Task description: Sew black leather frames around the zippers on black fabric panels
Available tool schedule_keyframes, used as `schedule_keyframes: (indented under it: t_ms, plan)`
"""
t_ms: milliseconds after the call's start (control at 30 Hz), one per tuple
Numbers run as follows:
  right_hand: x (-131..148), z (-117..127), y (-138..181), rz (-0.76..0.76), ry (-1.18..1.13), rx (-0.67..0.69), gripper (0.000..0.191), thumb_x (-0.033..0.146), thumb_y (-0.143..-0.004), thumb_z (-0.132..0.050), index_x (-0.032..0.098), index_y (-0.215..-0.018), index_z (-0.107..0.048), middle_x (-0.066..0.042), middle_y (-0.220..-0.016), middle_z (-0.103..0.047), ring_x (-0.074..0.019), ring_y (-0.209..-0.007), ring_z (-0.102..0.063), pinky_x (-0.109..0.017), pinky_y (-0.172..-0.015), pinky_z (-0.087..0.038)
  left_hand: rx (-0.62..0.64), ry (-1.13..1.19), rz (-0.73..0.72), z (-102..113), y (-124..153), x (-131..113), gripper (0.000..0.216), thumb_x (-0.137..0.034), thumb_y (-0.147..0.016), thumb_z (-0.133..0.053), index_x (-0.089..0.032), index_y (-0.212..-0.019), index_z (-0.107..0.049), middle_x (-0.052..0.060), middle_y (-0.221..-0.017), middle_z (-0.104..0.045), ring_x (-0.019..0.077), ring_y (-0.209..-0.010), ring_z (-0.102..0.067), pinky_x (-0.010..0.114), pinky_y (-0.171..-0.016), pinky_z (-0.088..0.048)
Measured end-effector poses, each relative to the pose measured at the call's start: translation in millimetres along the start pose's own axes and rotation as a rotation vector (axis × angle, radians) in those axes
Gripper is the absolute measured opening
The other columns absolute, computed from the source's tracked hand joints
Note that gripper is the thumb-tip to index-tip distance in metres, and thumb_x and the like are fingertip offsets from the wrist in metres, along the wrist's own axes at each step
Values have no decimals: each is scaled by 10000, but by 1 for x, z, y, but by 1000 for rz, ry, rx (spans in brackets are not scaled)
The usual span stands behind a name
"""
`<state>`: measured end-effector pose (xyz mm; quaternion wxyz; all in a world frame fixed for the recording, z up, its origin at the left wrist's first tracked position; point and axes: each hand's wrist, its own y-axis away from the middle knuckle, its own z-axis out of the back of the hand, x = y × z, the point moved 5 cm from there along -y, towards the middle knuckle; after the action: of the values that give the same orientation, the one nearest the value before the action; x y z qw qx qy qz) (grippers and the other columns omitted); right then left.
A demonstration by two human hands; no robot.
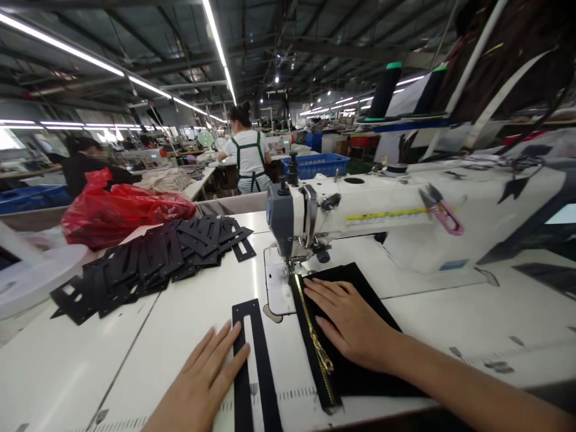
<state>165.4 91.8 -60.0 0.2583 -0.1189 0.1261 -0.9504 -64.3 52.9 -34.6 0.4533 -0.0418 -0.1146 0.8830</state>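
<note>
My right hand [348,321] lies flat, fingers stretched toward the needle, on a piece of black fabric [382,384]. Along that fabric's left edge runs a black zipper [308,321] with gold teeth and a gold pull [326,362]; its far end is at the presser foot of the white sewing machine [310,216]. To the left, my left hand [207,375] rests with fingers extended, the tips touching a black slotted strip [267,384] on the table. Neither hand is closed round anything.
Many similar black slotted pieces [157,258] are heaped at the left, before a red plastic bag [121,207]. Pink-handled thread snips [443,213] sit on the machine arm. Thread cones [384,90] stand behind it. A person in an apron [249,153] is farther back, near a blue crate [317,166].
</note>
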Motion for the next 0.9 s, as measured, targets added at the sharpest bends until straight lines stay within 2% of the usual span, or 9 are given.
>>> schedule_keyframes:
  t_ms: [167, 300, 400, 467, 500, 567, 667, 900]
  plan:
    - [2, 2, -4, -65, -34, -2, 431, 252, -826, -438, 137, -1238, -492, -105, -1358, -406, -273, -1238, -341, -485, -986, -275, -91, 95, 118, -16, -8, 34, 475, -172, -827, -388, -277, -1289, -418, 67, -1288, -484, 230, -1163, -477, 365, -925, -464]
    - [10, -2, 2, -59, -55, -15, 436, 231, -845, -400, 110, -1258, -465, -113, -1383, -365, -230, -1299, -265, -466, -1062, -199, -190, 79, 135, -26, -13, 51, 366, -179, -869, -370, -273, -1189, -520, 39, -1222, -557, 207, -1049, -578, 330, -881, -503]
    - [15, -3, 9, -44, -49, -24, 456, 209, -834, -411, 99, -1275, -449, -121, -1385, -358, -217, -1300, -271, -448, -1070, -214, -292, 131, 83, -20, -28, 41, 401, -177, -883, -373, -267, -1269, -434, 35, -1176, -593, 183, -1000, -608, 303, -859, -518]
    - [16, -3, 11, -30, -54, -24, 464, 206, -830, -419, 103, -1282, -443, -118, -1384, -360, -219, -1300, -271, -451, -1072, -218, -351, 129, 23, -16, -46, 23, 428, -154, -885, -374, -236, -1304, -389, 68, -1227, -553, 186, -1053, -577, 307, -878, -507]
    - [16, -3, 11, -20, -62, -22, 467, 207, -833, -417, 108, -1289, -436, -118, -1383, -363, -221, -1299, -273, -454, -1071, -219, -372, 101, -21, -16, -56, 13, 413, -135, -882, -366, -211, -1285, -415, 87, -1227, -550, 190, -1066, -568, 313, -879, -506]
    - [15, -3, 11, 2, -85, -20, 486, 204, -836, -412, 116, -1314, -403, -119, -1381, -364, -221, -1297, -277, -458, -1069, -223, -312, 29, -56, -23, -78, -2, 380, -83, -865, -338, -149, -1201, -503, 124, -1188, -573, 204, -1064, -569, 334, -878, -508]
    - [13, -1, 11, 20, -109, -31, 520, 189, -830, -409, 113, -1342, -359, -115, -1386, -356, -207, -1302, -266, -439, -1078, -216, -221, -29, -58, -37, -100, -10, 364, -33, -821, -339, -106, -1080, -583, 141, -1106, -619, 221, -1010, -602, 359, -851, -527]
    - [8, -4, 9, -12, -91, 8, 599, 180, -815, -410, 90, -1387, -259, -107, -1424, -272, -201, -1322, -211, -428, -1091, -193, -193, -85, -108, -48, -103, -7, 356, -38, -847, -312, -68, -1069, -589, 152, -1130, -604, 234, -1025, -592, 362, -853, -531]
